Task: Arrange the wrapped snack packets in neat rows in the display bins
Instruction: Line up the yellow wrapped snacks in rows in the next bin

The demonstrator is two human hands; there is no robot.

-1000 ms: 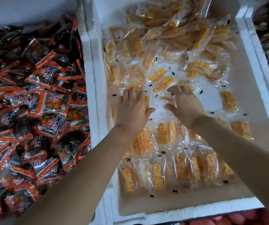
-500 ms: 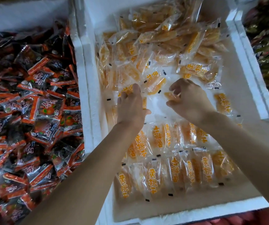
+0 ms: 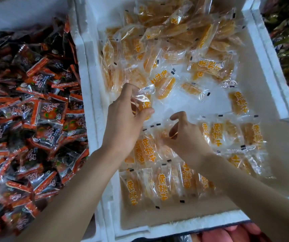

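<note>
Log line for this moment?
left hand: grips yellow packet | right hand: pinches row packet | white bin: near rows neat, far pile loose

The left hand grips a lifted packet, clear wrap over orange fruit, just above the floor of the white foam bin. Close beside it the right hand curls its fingers round a second packet in the far row. The near row lies flat by the front wall. A loose heap of the same packets fills the back. The neighbouring bin on the left holds dark red packets in a jumble.
</note>
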